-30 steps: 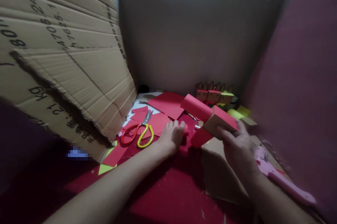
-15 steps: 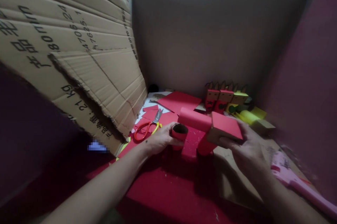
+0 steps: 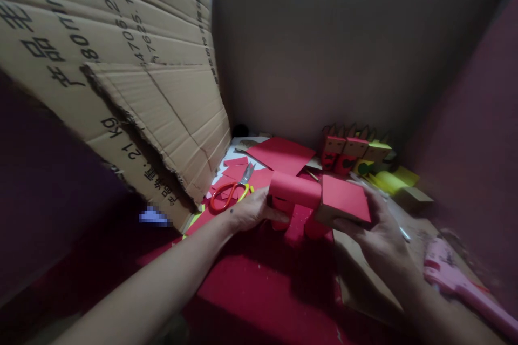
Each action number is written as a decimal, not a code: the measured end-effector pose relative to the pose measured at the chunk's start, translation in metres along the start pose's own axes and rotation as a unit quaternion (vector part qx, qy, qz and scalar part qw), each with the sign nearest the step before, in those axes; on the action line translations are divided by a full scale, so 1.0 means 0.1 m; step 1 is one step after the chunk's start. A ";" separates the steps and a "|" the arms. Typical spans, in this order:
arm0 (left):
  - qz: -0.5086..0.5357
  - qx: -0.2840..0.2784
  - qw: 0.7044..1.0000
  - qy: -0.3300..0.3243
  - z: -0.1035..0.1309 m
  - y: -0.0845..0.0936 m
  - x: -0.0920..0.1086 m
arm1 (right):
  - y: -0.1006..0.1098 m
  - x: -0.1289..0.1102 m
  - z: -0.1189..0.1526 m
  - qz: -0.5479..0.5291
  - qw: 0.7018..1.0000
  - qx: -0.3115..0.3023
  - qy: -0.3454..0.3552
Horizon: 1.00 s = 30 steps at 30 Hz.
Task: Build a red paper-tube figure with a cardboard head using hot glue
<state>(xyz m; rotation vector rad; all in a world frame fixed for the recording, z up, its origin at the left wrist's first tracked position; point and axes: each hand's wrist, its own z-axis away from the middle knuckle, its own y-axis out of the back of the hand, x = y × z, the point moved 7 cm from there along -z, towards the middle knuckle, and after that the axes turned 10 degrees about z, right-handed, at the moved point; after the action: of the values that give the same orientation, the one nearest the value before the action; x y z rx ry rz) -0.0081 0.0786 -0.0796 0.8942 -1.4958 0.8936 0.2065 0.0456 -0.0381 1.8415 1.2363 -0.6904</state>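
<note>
Right hand (image 3: 376,223): thumb and fingers pinching the red-topped cardboard box (image 3: 346,198), right of the scissors (image 3: 243,181), its red paper tube (image 3: 296,189) pointing toward them. Left hand (image 3: 254,210): thumb across a red paper roll (image 3: 279,225), other fingers mostly hidden; roll beneath the tube, contact undetermined, just right of the scissors

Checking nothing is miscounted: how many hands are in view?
2: the left hand holds a red tube; the right hand grips the red-topped box. Some fingers are hidden.
</note>
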 end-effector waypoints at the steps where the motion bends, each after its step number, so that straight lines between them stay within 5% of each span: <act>1: 0.001 -0.006 1.000 0.000 0.00 -0.01 0.01 | 0.00 -0.02 0.00 0.013 1.000 0.002 0.008; 13: 0.032 -0.029 0.999 0.004 0.02 -0.09 0.01 | -0.04 -0.10 -0.05 0.058 0.997 -0.033 0.025; 26: 0.049 -0.033 0.998 -0.013 0.09 -0.10 0.01 | -0.07 0.03 -0.12 0.043 0.991 -0.121 -0.047; 30: 0.089 -0.039 0.995 -0.018 0.09 -0.12 0.03 | 0.02 -0.15 -0.11 0.111 0.985 -0.131 0.005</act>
<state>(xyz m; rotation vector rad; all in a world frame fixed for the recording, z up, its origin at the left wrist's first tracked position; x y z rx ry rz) -0.0014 0.0647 -0.0764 0.7321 -1.6503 0.9434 0.2030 0.0472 -0.0203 1.7299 1.0522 -0.3778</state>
